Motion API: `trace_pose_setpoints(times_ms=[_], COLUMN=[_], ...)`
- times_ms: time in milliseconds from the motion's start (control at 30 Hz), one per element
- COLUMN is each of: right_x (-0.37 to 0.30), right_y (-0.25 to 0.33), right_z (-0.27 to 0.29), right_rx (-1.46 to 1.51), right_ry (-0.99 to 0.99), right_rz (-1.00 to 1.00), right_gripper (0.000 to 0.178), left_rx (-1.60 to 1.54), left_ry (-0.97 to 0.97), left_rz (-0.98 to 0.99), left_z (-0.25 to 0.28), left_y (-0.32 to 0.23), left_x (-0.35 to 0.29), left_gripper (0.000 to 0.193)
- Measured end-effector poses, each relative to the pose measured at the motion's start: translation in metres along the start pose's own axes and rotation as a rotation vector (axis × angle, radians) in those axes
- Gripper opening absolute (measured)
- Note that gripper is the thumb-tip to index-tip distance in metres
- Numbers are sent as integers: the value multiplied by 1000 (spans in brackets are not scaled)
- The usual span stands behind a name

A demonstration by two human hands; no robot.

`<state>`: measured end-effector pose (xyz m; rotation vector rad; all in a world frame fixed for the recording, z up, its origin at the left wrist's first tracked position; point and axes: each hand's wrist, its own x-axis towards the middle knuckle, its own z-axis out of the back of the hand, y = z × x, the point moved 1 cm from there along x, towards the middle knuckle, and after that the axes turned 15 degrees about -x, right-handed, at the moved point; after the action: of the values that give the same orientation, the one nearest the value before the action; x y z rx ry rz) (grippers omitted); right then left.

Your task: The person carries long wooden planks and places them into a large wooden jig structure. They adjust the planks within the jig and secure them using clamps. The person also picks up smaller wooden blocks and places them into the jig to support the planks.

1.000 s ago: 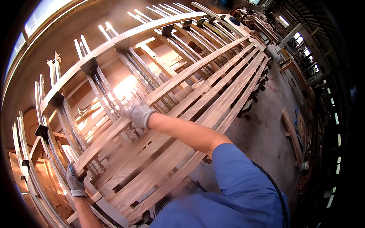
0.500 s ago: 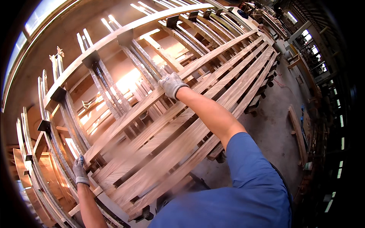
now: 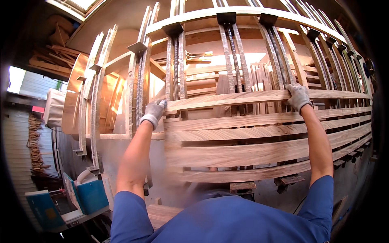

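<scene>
A long wooden board (image 3: 231,98) lies across the metal bars of a large clamp rack (image 3: 176,60). My left hand (image 3: 154,112), in a grey work glove, is closed at the board's left end. Farther along, my gloved right hand (image 3: 299,97) grips the same board over its upper edge; its fingertips are partly hidden behind the wood. Nearer to me, several more boards, among them a wide plank (image 3: 243,156), lie roughly parallel with gaps between them. Threaded clamp screws (image 3: 234,52) run between the bars beyond the held board.
A pale wooden beam (image 3: 243,11) spans the far side against dark clamp plates (image 3: 226,18). Loose wood strips (image 3: 261,77) stand behind the rack. At the lower left is a blue-and-white machine (image 3: 89,196). Support brackets (image 3: 243,186) jut out below the nearest board.
My view has swung left and levelled, so the boards now run nearly straight across. Both hands remain on the far board, and the machine at the lower left has come into view.
</scene>
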<state>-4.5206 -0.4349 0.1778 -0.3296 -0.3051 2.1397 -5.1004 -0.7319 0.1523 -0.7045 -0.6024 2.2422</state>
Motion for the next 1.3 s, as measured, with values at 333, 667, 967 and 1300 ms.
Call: trace_pose_setpoints(times_ms=[333, 667, 967, 1300], right_x=[-4, -152, -441, -726], right_y=[0, -59, -82, -104], right_z=[-1, 53, 8, -97], right_rx=[13, 148, 276, 224], right_ry=[118, -294, -328, -82], right_rz=[-33, -278, -803, -1321], right_gripper=[52, 52, 30, 23], left_rx=[-971, -1139, -946, -737], left_ry=[-17, -465, 240, 755], left_rz=[287, -23, -439, -485], left_z=[-20, 7, -63, -223], left_y=[26, 34, -110, -152], left_x=[-9, -30, -273, -461], left_gripper=[33, 18, 28, 23])
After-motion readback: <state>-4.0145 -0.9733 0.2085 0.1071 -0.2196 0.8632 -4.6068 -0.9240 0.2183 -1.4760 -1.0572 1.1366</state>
